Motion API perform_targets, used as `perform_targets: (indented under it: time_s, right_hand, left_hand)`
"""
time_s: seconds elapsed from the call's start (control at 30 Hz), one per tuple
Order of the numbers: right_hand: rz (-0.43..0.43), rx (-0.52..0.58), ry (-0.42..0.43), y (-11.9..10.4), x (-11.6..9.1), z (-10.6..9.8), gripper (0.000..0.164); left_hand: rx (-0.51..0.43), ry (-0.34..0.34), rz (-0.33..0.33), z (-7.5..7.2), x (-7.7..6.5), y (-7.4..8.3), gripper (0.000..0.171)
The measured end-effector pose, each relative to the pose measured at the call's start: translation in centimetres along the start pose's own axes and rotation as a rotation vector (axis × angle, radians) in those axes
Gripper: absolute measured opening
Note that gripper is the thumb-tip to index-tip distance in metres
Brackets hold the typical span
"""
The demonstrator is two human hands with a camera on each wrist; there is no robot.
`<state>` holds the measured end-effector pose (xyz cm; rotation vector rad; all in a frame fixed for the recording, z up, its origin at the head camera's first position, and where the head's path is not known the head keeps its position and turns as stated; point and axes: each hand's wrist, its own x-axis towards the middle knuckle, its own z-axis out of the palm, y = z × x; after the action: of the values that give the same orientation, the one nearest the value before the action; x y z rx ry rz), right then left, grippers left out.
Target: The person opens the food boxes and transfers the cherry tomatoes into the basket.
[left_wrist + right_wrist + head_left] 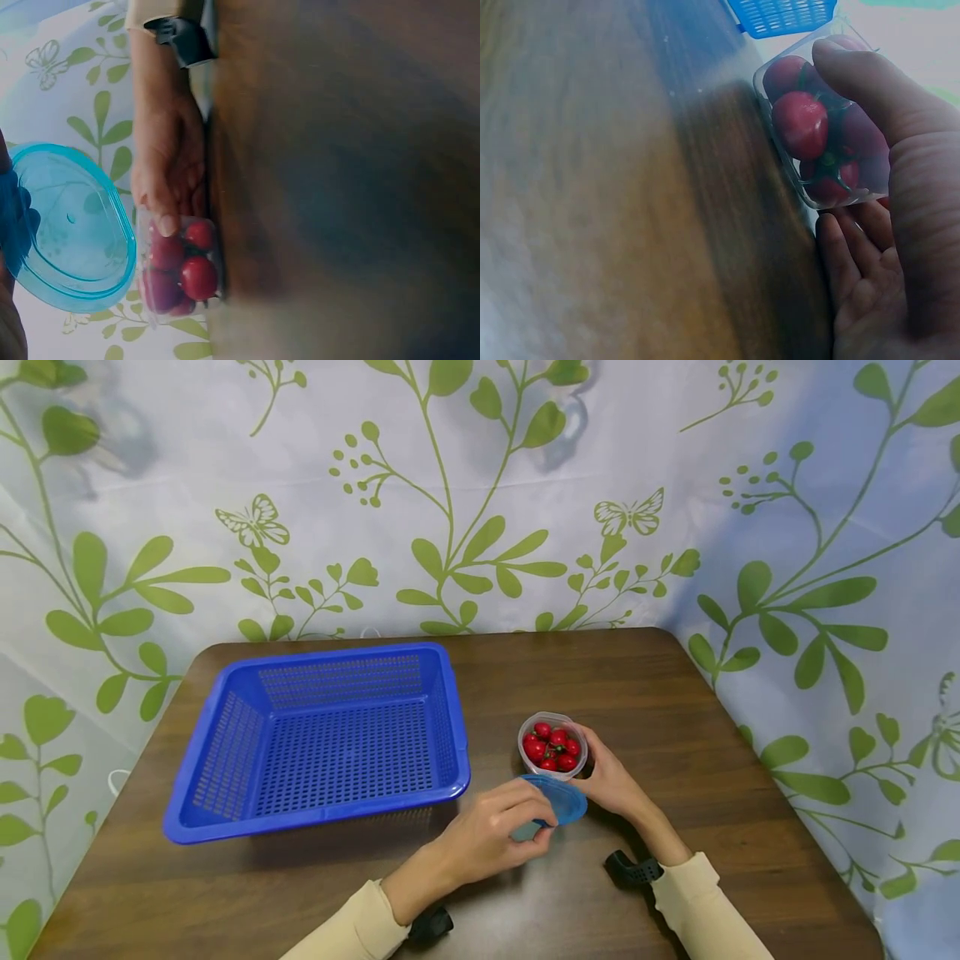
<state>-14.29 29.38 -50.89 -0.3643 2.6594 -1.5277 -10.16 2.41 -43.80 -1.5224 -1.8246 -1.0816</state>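
A clear plastic container (529, 762) filled with several red cherry tomatoes (551, 747) stands uncovered on the table, right of the blue basket. My right hand (611, 781) grips its right side, thumb in front and fingers behind; the right wrist view shows the thumb along the container wall and green stems among the tomatoes (800, 124). My left hand (491, 828) pinches a translucent blue lid (564, 799) by its edge, tilted just in front of the container. In the left wrist view the round lid (71, 217) appears apart from the container.
A large blue plastic basket (345, 814) with perforated walls and floor stands on the left half of the brown wooden table (622, 685). Behind and beside the table hangs a white cloth (300, 468) with green leaves and butterflies. Each wrist wears a black strap device (632, 869).
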Motion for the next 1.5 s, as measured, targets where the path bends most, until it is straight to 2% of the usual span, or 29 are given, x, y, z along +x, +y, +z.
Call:
perform_targets:
  time_s: [0.23, 0.53, 0.73, 1.0, 1.33, 1.5]
  right_hand:
    - [0.019, -0.007, 0.013, -0.2, -0.1, 0.1, 0.096]
    - [0.008, 0.001, 0.012, -0.8, -0.1, 0.1, 0.097]
    - [0.023, -0.001, 0.013, -0.8, -0.1, 0.1, 0.096]
    - [0.040, -0.015, 0.021, -0.9, -0.2, 0.0, 0.098]
    - [0.054, -0.029, 0.027, -0.9, -0.3, 0.0, 0.097]
    - [0.054, -0.035, 0.023, -1.0, -0.2, 0.0, 0.098]
  left_hand:
    - [-0.012, -0.087, 0.000, 0.3, -1.5, 0.2, 0.017]
    - [0.006, -0.205, -0.055, 0.5, -2.9, 0.9, 0.014]
    - [0.038, -0.300, -0.032, 0.3, -3.1, 1.2, 0.007]
    - [-0.022, -0.418, -0.129, 0.4, -3.6, 1.7, 0.013]
    - [0.000, -0.543, -0.146, 0.7, -4.1, 2.0, 0.013]
    - [0.021, -0.570, -0.141, 0.7, -4.4, 2.1, 0.012]
